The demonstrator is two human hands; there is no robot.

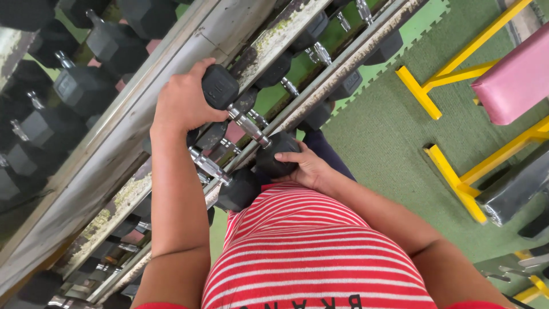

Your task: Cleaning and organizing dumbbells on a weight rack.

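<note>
At nine o'clock, rows of black hexagonal dumbbells are seen stored behind a worn grey metal rack, its rails streaked with rust and flaking paint. Toward eleven o'clock, the left hand is curled over one black end of a dumbbell, which is lifted clear of the rails with its chrome handle slanting down toward five o'clock. The lower end is cupped by the right hand, fingers wrapped partly round it, just above a red-and-white striped shirt. From one to four o'clock, green floor matting is laid out, and a yellow-framed bench with a pink pad is set upon it.
</note>
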